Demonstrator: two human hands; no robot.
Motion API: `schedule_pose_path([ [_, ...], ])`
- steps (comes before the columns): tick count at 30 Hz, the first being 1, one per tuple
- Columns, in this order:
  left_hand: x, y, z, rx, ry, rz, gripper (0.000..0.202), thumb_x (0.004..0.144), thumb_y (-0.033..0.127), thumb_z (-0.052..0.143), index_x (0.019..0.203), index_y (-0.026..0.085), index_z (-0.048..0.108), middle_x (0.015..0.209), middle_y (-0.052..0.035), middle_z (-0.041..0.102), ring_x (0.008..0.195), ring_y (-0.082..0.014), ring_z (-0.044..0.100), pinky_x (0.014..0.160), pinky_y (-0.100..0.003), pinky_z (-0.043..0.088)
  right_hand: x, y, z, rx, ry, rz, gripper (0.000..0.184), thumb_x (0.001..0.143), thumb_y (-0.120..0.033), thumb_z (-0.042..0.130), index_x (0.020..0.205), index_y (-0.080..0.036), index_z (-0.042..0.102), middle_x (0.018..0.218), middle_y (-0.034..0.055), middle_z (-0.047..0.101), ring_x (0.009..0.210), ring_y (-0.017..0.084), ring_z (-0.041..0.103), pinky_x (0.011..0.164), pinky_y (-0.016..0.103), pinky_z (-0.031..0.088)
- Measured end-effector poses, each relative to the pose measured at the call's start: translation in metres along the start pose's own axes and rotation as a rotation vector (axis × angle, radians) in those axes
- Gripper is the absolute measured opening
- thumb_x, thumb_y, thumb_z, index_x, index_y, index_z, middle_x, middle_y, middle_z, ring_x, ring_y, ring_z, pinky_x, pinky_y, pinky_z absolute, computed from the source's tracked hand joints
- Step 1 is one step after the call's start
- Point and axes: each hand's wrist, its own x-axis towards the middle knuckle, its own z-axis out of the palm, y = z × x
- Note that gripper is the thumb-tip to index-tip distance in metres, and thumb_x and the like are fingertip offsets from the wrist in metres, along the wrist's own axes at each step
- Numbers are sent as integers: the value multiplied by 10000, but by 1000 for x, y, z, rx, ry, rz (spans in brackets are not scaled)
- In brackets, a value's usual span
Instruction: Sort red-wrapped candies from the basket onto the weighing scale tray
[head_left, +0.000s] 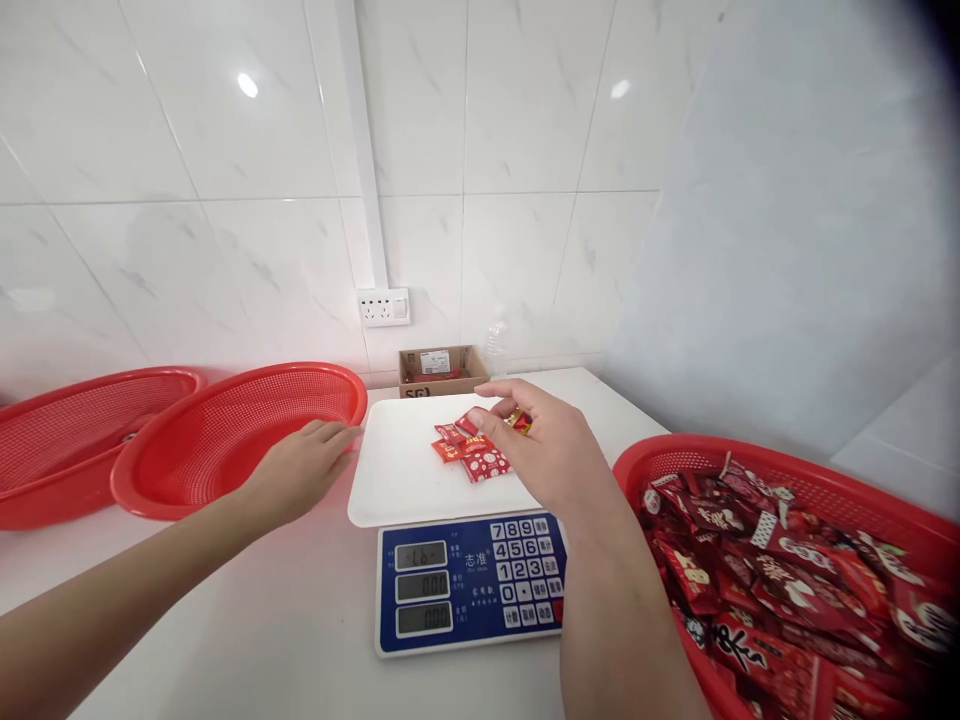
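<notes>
Over the white tray (pixel 420 490) of a digital scale, my right hand (pixel 544 440) is curled with thumb and fingers around small snack packets. A gold-and-red packet (pixel 519 420) shows between them. Several red packets (pixel 459 440) lie on the tray under the thumb, including a white-dotted one (pixel 486 464). How many the hand grips is hidden. My left hand (pixel 307 468) is empty, fingers stretched out by the tray's left edge. The blue scale panel (pixel 480 615) faces me, with number keys and three small displays.
At right stands a red basket (pixel 637 450) full of red snack packets. Two red perforated baskets (pixel 262 400) sit at left. Behind the scale are a cardboard box (pixel 480 370) and a clear plastic bottle (pixel 496 348). A socket (pixel 384 307) is on the tiled wall.
</notes>
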Motion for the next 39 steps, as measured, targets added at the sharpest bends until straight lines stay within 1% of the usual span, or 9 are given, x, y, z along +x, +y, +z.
schedule_pose_path([
  [4,20,40,3,-116,-35,230,466,978,424,335,1363,209,487,1435,-96,503,1319,-247,451,1086,-392,388,1,1,2,82,181,-44,215,841,-377,615,935,-208,707,753,7,692,610,143,604,577,266,473],
  [6,34,60,9,-162,-66,345,522,964,466,383,1420,214,410,1490,-88,443,1370,-228,394,1108,-355,364,0,0,1,120,258,-78,197,839,-370,619,881,-198,706,735,12,694,668,158,627,624,272,488],
  [9,54,83,22,-198,-72,453,690,900,575,466,1448,173,351,1502,-143,413,1377,-282,378,1086,-392,382,-2,-2,-2,151,319,-97,181,834,-359,628,844,-193,701,746,21,705,702,170,639,658,285,498],
  [15,81,98,33,-166,35,550,561,877,595,491,1229,162,542,1179,-152,635,1091,-308,570,930,-453,465,-5,-9,-5,210,399,-57,141,823,-321,631,775,-198,681,708,9,697,672,164,631,645,292,496],
  [19,84,96,33,-76,65,571,470,894,573,484,1050,148,614,962,-112,670,920,-272,619,775,-426,522,-6,-12,-5,226,399,-53,125,829,-298,626,765,-202,674,676,-11,685,635,140,619,616,263,484],
  [25,81,73,31,60,57,535,216,935,319,552,1056,154,623,1022,-57,657,853,-163,642,753,-354,553,-7,-8,-9,226,354,-85,147,840,-324,623,778,-203,679,672,-16,680,614,127,607,564,232,477],
  [30,74,26,11,162,104,342,342,991,368,374,913,162,637,841,-77,671,793,-204,634,628,-311,489,-7,-5,-10,233,359,-110,138,838,-315,622,779,-208,687,671,-17,674,590,120,600,534,223,473],
  [34,63,-20,-9,210,125,134,414,978,379,279,835,187,616,809,-100,675,744,-244,627,538,-289,396,-6,-6,-8,241,359,-93,144,835,-327,626,766,-217,687,626,-26,643,536,116,571,494,226,451],
  [39,52,-59,-10,178,84,-77,463,940,455,268,831,190,632,731,-120,673,667,-301,640,547,-353,426,-5,-3,-4,266,376,-97,152,827,-348,639,769,-218,693,645,-18,650,561,124,580,508,233,458],
])
